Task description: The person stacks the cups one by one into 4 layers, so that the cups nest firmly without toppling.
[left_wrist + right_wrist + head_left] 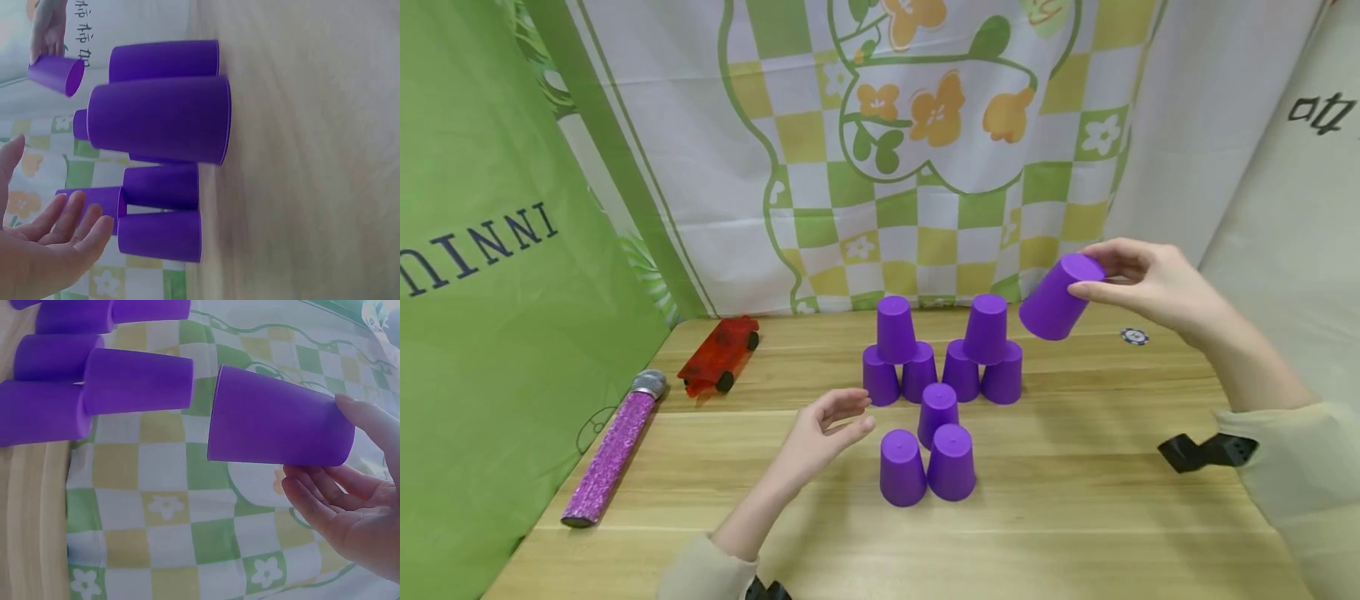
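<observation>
My right hand [1157,287] grips a purple cup [1060,298] near its closed end, thumb on one side and fingers on the other. The cup is tilted in the air, mouth down, right of the stacks. Two small pyramids stand at the back of the table: one upside-down cup [897,330] rests on two at the left, and another cup [986,329] rests on two at the right. In front are three single cups [952,462], also upside down. My left hand [823,429] holds nothing, its fingers loosely bent, left of the front cups.
A pink glitter microphone [613,454] and a red toy car [721,357] lie on the left part of the wooden table [1037,533]. Near the back right is a poker chip [1134,336]. A patterned curtain [925,242] hangs behind the table.
</observation>
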A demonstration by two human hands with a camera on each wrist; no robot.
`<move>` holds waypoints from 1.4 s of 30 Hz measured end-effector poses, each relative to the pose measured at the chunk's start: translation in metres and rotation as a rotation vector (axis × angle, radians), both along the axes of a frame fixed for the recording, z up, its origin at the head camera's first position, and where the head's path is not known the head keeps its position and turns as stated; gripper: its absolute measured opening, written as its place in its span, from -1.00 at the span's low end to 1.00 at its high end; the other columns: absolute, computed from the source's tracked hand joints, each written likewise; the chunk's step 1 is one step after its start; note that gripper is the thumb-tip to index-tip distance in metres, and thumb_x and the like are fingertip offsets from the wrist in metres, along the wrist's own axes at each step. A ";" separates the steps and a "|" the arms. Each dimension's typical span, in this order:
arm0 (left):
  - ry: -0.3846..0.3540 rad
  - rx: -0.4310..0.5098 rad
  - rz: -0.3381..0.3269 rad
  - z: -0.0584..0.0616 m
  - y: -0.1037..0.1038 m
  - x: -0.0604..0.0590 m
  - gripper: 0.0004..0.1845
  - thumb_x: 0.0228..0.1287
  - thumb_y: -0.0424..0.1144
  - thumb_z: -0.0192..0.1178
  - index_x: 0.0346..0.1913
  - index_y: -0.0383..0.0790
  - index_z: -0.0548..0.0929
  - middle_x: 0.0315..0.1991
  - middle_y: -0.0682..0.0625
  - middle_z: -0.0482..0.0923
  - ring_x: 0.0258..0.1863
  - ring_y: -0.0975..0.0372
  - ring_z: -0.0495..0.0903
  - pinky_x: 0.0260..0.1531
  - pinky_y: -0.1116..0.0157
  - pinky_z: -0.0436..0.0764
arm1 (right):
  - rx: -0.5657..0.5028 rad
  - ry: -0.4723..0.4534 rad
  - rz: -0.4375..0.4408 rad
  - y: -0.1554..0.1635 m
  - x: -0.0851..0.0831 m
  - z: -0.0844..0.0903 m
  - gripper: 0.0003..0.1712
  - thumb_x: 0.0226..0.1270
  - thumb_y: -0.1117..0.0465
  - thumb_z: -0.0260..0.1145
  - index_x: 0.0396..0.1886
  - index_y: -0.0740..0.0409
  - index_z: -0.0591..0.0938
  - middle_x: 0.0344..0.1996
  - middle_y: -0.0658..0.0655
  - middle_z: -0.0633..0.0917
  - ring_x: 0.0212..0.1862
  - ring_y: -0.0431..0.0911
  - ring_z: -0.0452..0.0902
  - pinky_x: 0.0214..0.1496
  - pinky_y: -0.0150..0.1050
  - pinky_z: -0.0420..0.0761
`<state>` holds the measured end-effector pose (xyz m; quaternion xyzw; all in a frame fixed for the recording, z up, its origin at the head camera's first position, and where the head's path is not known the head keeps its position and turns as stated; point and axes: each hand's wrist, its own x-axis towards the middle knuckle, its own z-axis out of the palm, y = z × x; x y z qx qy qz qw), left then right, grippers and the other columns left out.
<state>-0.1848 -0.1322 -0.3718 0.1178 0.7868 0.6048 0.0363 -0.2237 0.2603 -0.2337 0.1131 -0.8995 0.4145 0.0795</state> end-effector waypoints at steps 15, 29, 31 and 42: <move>-0.051 -0.016 -0.119 -0.020 0.016 0.015 -0.35 0.02 -0.19 0.41 0.18 -0.35 0.44 0.16 -0.29 0.47 0.20 -0.11 0.42 0.24 -0.03 0.43 | 0.107 0.074 0.096 -0.056 -0.040 0.032 -0.41 0.13 -0.01 0.42 0.09 0.21 0.55 -0.14 0.18 0.68 -0.26 -0.31 0.56 -0.25 -0.51 0.53; -0.026 -0.018 -0.162 -0.032 0.025 0.012 -0.33 -0.01 -0.33 0.42 0.18 -0.46 0.40 0.10 -0.29 0.50 0.11 -0.11 0.50 0.16 0.09 0.53 | 0.113 0.005 0.171 -0.103 -0.072 0.032 -0.43 0.15 -0.02 0.39 0.09 0.19 0.55 -0.10 0.22 0.67 -0.09 -0.06 0.58 -0.03 -0.21 0.56; -0.021 -0.026 -0.159 -0.032 0.026 0.012 -0.35 -0.02 -0.35 0.41 0.17 -0.46 0.42 0.08 -0.30 0.51 0.09 -0.10 0.51 0.15 0.10 0.54 | 0.121 -0.003 0.188 -0.108 -0.077 0.027 -0.44 0.16 0.03 0.39 0.08 0.23 0.54 -0.10 0.25 0.67 -0.07 -0.01 0.58 -0.01 -0.16 0.57; -0.018 -0.038 -0.156 -0.032 0.025 0.012 -0.39 -0.04 -0.39 0.42 0.12 -0.44 0.46 0.05 -0.30 0.53 0.06 -0.10 0.54 0.14 0.09 0.55 | 0.226 0.012 0.280 -0.121 -0.091 -0.009 -0.54 0.12 0.16 0.40 -0.02 0.31 0.58 -0.19 0.25 0.70 -0.14 0.02 0.62 -0.02 -0.10 0.60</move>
